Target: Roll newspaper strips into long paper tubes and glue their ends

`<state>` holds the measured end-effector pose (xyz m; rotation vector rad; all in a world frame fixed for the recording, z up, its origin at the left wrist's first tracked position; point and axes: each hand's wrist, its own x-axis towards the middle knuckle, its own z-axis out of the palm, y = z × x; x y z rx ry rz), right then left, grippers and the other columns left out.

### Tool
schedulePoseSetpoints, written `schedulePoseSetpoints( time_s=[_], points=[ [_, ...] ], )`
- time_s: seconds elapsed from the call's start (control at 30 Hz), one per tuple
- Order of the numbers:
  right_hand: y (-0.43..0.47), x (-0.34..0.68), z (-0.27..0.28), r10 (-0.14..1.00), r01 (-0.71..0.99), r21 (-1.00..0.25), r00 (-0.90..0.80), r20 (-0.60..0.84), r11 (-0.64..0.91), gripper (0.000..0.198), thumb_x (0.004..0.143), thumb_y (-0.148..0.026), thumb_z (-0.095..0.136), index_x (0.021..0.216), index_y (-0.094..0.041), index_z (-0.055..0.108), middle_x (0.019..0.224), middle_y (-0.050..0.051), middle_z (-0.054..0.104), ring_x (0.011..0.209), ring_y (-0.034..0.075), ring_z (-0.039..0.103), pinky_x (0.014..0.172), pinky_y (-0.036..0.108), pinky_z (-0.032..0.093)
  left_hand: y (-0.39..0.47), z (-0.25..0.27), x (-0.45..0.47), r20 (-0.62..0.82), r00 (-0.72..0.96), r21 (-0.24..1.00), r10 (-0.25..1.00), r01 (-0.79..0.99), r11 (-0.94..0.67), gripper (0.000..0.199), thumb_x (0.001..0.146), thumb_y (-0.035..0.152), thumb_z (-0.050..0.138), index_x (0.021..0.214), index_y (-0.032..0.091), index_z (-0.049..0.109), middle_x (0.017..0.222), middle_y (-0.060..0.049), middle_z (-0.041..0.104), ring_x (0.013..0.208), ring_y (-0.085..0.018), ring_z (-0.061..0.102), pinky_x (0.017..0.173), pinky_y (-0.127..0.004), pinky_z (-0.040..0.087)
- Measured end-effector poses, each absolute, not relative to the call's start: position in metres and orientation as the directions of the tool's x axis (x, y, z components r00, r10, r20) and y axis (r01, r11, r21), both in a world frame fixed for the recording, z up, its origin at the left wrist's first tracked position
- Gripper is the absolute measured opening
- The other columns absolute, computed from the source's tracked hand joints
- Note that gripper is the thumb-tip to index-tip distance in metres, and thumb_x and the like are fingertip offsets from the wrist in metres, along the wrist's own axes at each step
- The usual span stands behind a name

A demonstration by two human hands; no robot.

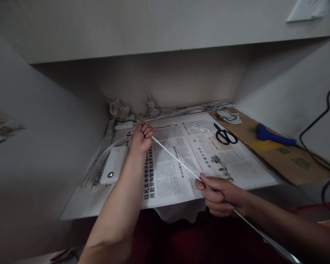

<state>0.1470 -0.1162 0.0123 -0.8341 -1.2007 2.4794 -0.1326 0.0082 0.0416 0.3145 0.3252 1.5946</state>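
Extending in a straight diagonal between the two hands, a thin white rod [176,158] also continued past the right one toward the lower right. The left hand [143,136] had its fingers curled tightly around the rod, over the far left part of the newspaper [167,179]. The right hand [217,196] pinched the rod between thumb and forefinger, the remaining fingers folded in, near the front edge of the tabletop [81,203]. A left wall [57,139], a right wall [286,99] and a rear wall [181,84] bounded the surface; an overhanging panel [154,27] limited the height, and the front side was open. Room for movement extended across the newspaper to the black scissors [222,132] and the cardboard [288,172], which carried a blue tool [275,136]. Two large headline lines on the newspaper read, in part, "以扎实举措推进" and "用勤劳和智慧创造更加美好"; the small columns were too fine to read. Green print on the cardboard was illegible. A white device [115,163], left of the left forearm [123,205], bore a round dark mark.
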Motion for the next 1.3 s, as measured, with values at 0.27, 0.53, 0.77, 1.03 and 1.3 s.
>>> schedulePoseSetpoints(
  time_s=[0.27,0.53,0.77,1.03,1.3],
  points=[
    [-0.103,0.137,0.019,0.925,0.757,-0.573,-0.380,0.005,0.314,0.029,0.082,-0.038,0.053,0.104,-0.020,0.055,0.069,0.006,0.055,0.061,0.018,0.050,0.057,0.031,0.032,0.015,0.038,-0.134,-0.063,-0.155,0.394,0.986,-0.911,-0.118,0.037,0.094,0.038,0.031,0.064,0.017,0.038,0.046,0.007,0.024,0.035,-0.005,0.027,0.035,-0.014,0.022],
    [-0.102,0.134,0.016,0.623,0.154,-0.905,-0.679,-0.388,-0.397,0.035,0.092,-0.051,0.030,0.086,-0.021,0.047,0.049,-0.008,0.026,0.035,0.007,0.022,0.036,0.022,0.020,0.014,0.039,-0.134,-0.036,-0.118,0.371,0.992,-0.924,-0.097,0.036,0.095,0.034,0.031,0.064,0.017,0.038,0.046,0.007,0.026,0.035,-0.004,0.028,0.033,-0.014,0.020],
    [-0.104,0.130,0.017,0.489,0.117,-0.860,-0.781,-0.388,-0.496,0.040,0.093,-0.054,0.025,0.095,-0.021,0.047,0.049,-0.008,0.025,0.034,0.007,0.028,0.035,0.022,0.025,0.012,0.042,-0.137,-0.042,-0.130,0.371,0.991,-0.922,-0.105,0.038,0.095,0.036,0.029,0.063,0.017,0.038,0.046,0.006,0.025,0.035,-0.004,0.027,0.032,-0.013,0.021],
    [-0.090,0.123,0.031,0.901,0.786,-0.487,-0.433,0.005,0.381,0.022,0.085,-0.037,0.050,0.095,-0.018,0.056,0.069,0.007,0.058,0.062,0.019,0.052,0.060,0.032,0.035,0.015,0.041,-0.139,-0.119,-0.243,0.412,0.963,-0.894,-0.175,0.037,0.094,0.037,0.031,0.063,0.018,0.038,0.043,0.007,0.023,0.033,-0.005,0.024,0.032,-0.015,0.018],
    [-0.093,0.123,0.016,0.495,0.065,-0.828,-0.775,-0.394,-0.557,0.036,0.093,-0.052,0.026,0.073,-0.023,0.036,0.043,-0.008,0.023,0.031,0.008,0.025,0.035,0.022,0.021,0.012,0.042,-0.141,-0.052,-0.172,0.418,0.984,-0.898,-0.135,0.037,0.094,0.034,0.033,0.062,0.018,0.038,0.045,0.007,0.024,0.034,-0.005,0.026,0.031,-0.015,0.018]
  ],
)
